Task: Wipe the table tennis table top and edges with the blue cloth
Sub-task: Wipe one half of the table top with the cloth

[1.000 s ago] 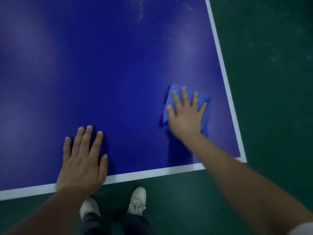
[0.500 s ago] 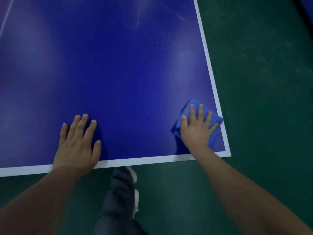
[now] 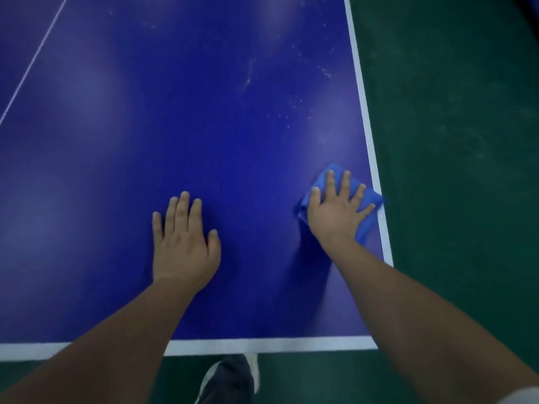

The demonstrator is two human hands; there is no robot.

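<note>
A: Where is the blue cloth (image 3: 372, 198)?

B: It lies flat on the table (image 3: 175, 118), near the right corner closest to the person. The right hand (image 3: 335, 212) presses down on it with its fingers straight and spread. Most of the cloth is hidden under that hand. Only its ends peek out.

A: Does it reach the side?

B: Yes. One end sits on the white side line (image 3: 368, 132), right by the edge.

A: And the left hand (image 3: 183, 249)?

B: It rests flat on the blue top, fingers straight, holding nothing.

A: What is hard to see?

B: The far end of the table is cut off at the top. Below the near edge only a bit of a dark trouser leg (image 3: 230, 380) and a white shoe (image 3: 254, 371) show. The pale specks (image 3: 291, 107) are faint and blurry.

A: Any open room?

B: Lots of blue top lies ahead and to the left. The green floor (image 3: 452, 141) is past the right edge.
</note>
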